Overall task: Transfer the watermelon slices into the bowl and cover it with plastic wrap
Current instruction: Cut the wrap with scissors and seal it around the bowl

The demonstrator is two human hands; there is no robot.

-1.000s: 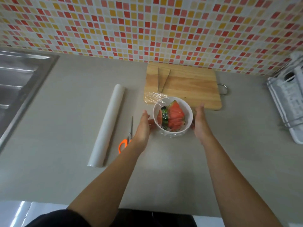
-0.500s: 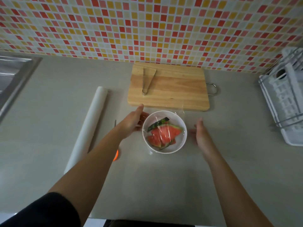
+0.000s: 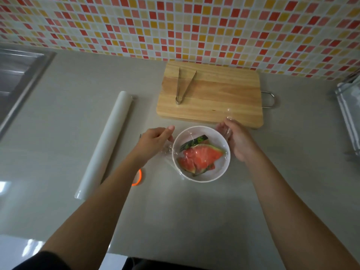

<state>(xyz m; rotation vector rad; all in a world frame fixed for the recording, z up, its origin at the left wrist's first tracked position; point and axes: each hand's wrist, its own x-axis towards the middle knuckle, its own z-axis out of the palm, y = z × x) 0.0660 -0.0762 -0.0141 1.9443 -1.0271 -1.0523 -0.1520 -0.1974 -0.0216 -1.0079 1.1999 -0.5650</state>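
A white bowl (image 3: pixel 218 173) stands on the grey counter just in front of the cutting board. Red watermelon slices (image 3: pixel 202 157) with green rind lie inside it. Clear plastic wrap (image 3: pixel 167 151) is stretched over the bowl's top and bunches at its left and right sides. My left hand (image 3: pixel 153 142) rests against the bowl's left side, fingers on the bunched wrap. My right hand (image 3: pixel 236 141) cups the bowl's right rim, and wrap film clings around its fingers.
A wooden cutting board (image 3: pixel 224 98) with metal tongs (image 3: pixel 184 86) lies behind the bowl. The plastic wrap roll (image 3: pixel 106 143) lies to the left. Orange-handled scissors (image 3: pixel 137 178) are partly hidden under my left forearm. A sink (image 3: pixel 17 75) is far left, a dish rack (image 3: pixel 350 114) far right.
My right hand has moved in from beside the bowl and now holds its right rim with the wrap. My left hand has stayed at the bowl's left side.
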